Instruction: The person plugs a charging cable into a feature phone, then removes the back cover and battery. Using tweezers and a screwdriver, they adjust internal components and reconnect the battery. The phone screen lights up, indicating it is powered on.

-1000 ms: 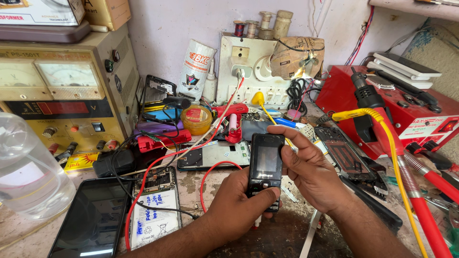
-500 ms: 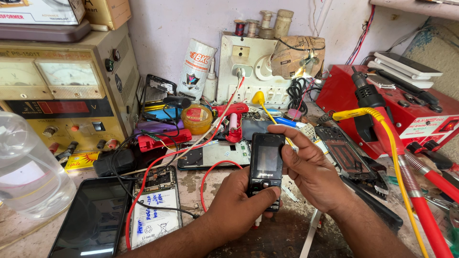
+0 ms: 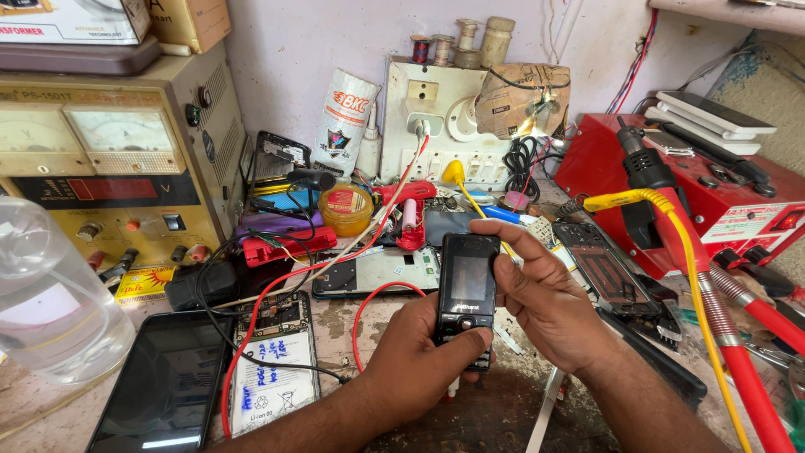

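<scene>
**Small black phone held over a cluttered repair bench**

My left hand (image 3: 415,356) is gripping the lower end of a slim, glossy black keypad phone (image 3: 466,295), thumb hiding the keys. My right hand (image 3: 545,306) is pinching its upper edge, fingers curled round the back. The phone is standing upright above the scuffed bench (image 3: 503,411). A red wire (image 3: 369,306) is looping behind it. A clear plastic bottle (image 3: 50,302), cut off, is standing left.

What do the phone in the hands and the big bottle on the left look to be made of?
Phone: likely black plastic, glossy face, since its screen catches a soft sheen. Both hands, left and right, grip it. Bottle: clear plastic probably, see-through with bright glints; glass cannot be ruled out.
</scene>
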